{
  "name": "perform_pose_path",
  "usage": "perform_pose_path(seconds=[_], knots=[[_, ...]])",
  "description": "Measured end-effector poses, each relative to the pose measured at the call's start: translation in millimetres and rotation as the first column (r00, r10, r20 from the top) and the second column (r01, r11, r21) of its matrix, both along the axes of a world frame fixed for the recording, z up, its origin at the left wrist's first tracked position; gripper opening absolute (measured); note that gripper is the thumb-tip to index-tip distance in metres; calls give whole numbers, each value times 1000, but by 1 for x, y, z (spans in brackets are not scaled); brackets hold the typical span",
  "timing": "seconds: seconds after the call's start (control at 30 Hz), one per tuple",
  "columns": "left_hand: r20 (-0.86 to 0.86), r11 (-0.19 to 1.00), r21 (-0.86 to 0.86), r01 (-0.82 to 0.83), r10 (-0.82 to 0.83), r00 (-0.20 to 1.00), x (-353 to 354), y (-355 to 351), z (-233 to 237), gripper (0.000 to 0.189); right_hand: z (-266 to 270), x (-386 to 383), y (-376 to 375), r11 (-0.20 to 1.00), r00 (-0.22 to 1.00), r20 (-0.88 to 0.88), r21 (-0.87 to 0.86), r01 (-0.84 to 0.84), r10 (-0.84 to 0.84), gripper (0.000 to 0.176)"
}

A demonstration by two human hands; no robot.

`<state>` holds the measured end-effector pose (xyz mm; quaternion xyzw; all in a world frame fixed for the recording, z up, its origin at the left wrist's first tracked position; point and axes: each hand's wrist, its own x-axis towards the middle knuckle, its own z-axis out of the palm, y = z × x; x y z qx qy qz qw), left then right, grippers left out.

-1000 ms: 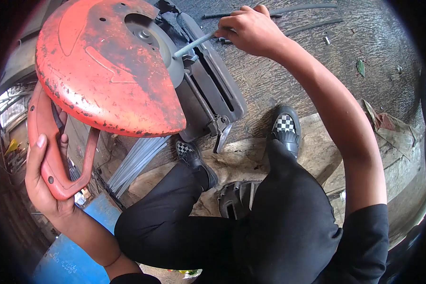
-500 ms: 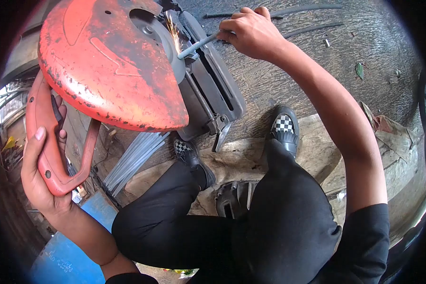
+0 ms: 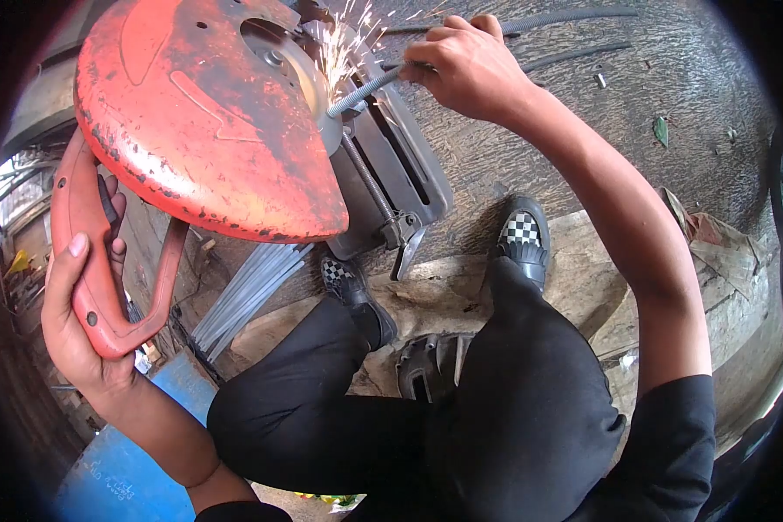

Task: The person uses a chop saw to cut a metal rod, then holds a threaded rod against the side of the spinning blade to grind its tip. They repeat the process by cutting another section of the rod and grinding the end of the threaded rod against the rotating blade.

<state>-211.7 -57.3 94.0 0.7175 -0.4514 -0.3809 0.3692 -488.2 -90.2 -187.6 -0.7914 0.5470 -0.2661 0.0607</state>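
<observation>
My left hand [image 3: 71, 335] is wrapped round the red handle [image 3: 76, 230] of a cut-off saw with a scuffed red guard [image 3: 213, 130]. Between the finger and thumb tips of my right hand [image 3: 474, 71] is a grey threaded rod [image 3: 367, 92]. Its far end meets the spinning cutting disc [image 3: 329, 133], and bright sparks [image 3: 344, 48] spray up from there. Below the rod lies the saw's dark base [image 3: 431, 187] with its clamp screw [image 3: 367, 178]. The guard hides most of the disc.
More threaded rods [image 3: 574, 15] lie on the floor beyond my right hand. A bundle of thin grey rods [image 3: 252, 291] rests under the saw. My checkered shoes [image 3: 522, 230] stand near a worn sheet [image 3: 444, 296]. At lower left is a blue panel [image 3: 122, 461].
The spray of sparks has grown much larger and wider. The saw head and my left hand have shifted very slightly right; my right hand has moved slightly, still gripping the rod.
</observation>
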Motion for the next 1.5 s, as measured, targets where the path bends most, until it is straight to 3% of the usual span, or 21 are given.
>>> perform_pose_path(seconds=[0.13,0.2,0.23,0.27,0.33,0.4,0.47,0.53,0.67,0.93,1.0,1.07,1.13,1.2,1.33,1.5], knots=[[0,999,-6,-48,48,999,-3,2,-1,45,-7,-11,20,993,996,68,99,-64,57,20],[3,994,-31,102,-102,995,-9,3,-3,44,-18,-18,32,959,980,115,217,-184,162,29],[-13,989,3,146,-146,989,-8,4,-2,46,-36,-22,38,872,949,277,415,-260,151,37],[-23,991,-30,127,-128,992,-7,4,-1,46,-24,-23,46,758,970,218,613,-223,109,43],[29,981,-18,192,-192,981,-6,3,-3,54,-34,-31,62,523,860,502,759,-387,-93,50],[16,981,-28,191,-190,982,-3,2,-5,54,-39,-33,83,401,627,706,706,-584,-330,53],[33,977,-34,209,-208,978,-4,2,-6,55,-27,-35,96,288,502,711,677,-677,-492,55],[44,978,-50,205,-203,978,-8,2,-6,56,-27,-35,104,285,404,754,597,-750,-518,57],[23,974,-58,219,-218,976,-9,2,-9,57,-17,-36,107,274,326,786,519,-810,-526,59],[49,983,-67,173,-170,984,-12,4,-9,56,-11,-30,106,268,286,827,452,-851,-484,59],[52,984,-74,161,-158,986,-12,4,-9,56,-13,-28,105,332,309,833,484,-809,-460,57],[46,978,-52,200,-198,979,-9,2,-8,55,-19,-27,97,424,448,766,634,-647,-460,50],[61,976,-23,218,-217,974,-5,1,-7,56,-5,-21,76,583,732,582,750,-313,-356,49],[78,969,13,245,-245,966,-1,0,-5,56,2,-18,56,659,897,342,748,-81,-278,47],[116,969,20,245,-246,962,-5,2,-4,57,12,-11,23,816,980,116,573,69,-164,39],[83,973,-5,229,-228,970,-7,3,-5,58,13,-5,8,844,985,132,536,19,-107,42]])
